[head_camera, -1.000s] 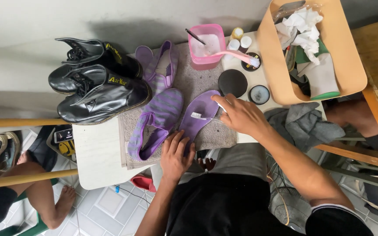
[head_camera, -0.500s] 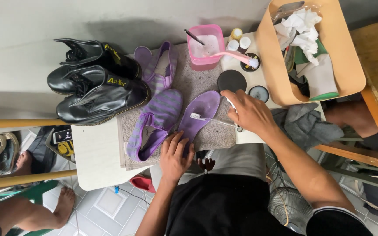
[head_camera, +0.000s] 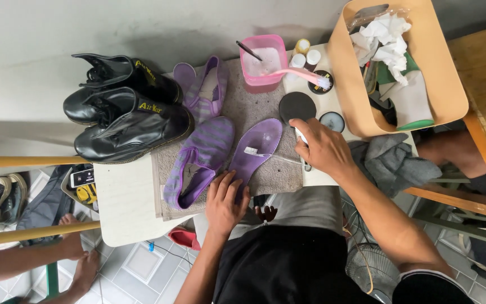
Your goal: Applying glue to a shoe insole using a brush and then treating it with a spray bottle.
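Head view: a purple insole [head_camera: 257,151] lies flat on a grey towel [head_camera: 271,174] spread over a small white table [head_camera: 125,197]. The left hand [head_camera: 226,200] rests with fingers spread and flat on the near end of the insole, pressing it against the towel; nothing is grasped. The right hand [head_camera: 322,147] sits just beside the insole's right edge, fingers curled around a small white object [head_camera: 301,137]; what kind of object it is cannot be told.

Just left of the insole, touching it, lies a purple striped slip-on shoe [head_camera: 198,160]. A second purple shoe [head_camera: 209,90] with another insole [head_camera: 184,74] lies at the towel's far edge. A pair of black leather boots [head_camera: 125,115] stands on the table's left side.

Beyond the right hand: a round black lid [head_camera: 297,105], a small open tin [head_camera: 331,120], a pink tub [head_camera: 262,63] with a pink toothbrush [head_camera: 299,75] across its rim. A tan bin [head_camera: 440,73] holding crumpled paper and a bottle stands at right. A grey cloth [head_camera: 395,160] lies beside the right forearm.
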